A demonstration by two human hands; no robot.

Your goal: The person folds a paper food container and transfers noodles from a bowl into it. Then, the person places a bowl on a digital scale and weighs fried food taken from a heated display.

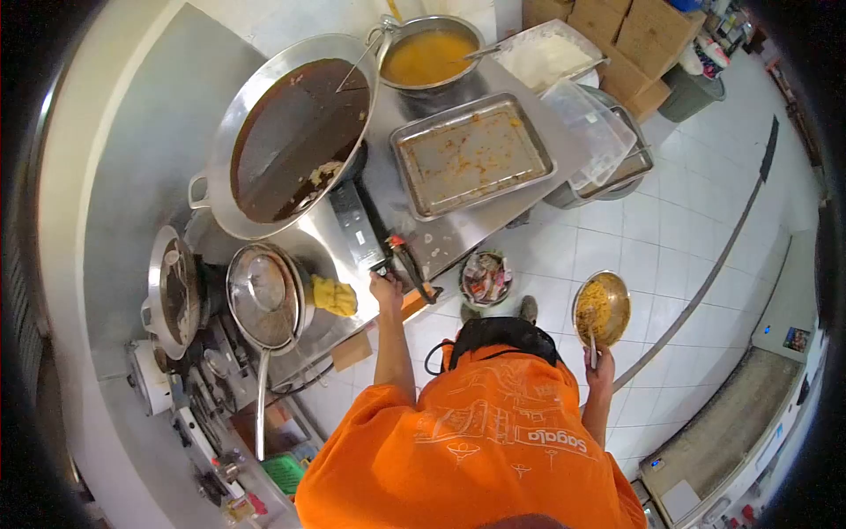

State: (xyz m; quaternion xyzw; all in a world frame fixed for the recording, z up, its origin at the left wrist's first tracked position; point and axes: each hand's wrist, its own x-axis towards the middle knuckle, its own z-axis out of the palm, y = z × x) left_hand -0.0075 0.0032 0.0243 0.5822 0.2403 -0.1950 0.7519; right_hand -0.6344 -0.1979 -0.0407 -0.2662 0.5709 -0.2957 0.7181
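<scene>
My left hand (386,289) is closed at the front edge of the steel counter, on a knob or handle at the end of the black stove unit (354,231). My right hand (600,368) is wrapped round the handle of a metal utensil and the near rim of a steel bowl (621,304). The bowl holds yellow, crumbly food (599,307). Above the stove stands a large wok (220,167) of dark oil, with pale bits floating near its lower edge. Right beside my left hand lies a black lighter-like tool with a red part (397,240).
A stained steel tray (473,154), a pot of yellow liquid (427,58) and a tub of white powder (546,55) stand on the counter. Left are a strainer (263,304), yellow cloth (333,297) and smaller wok (174,291). A waste bin (486,279) stands below.
</scene>
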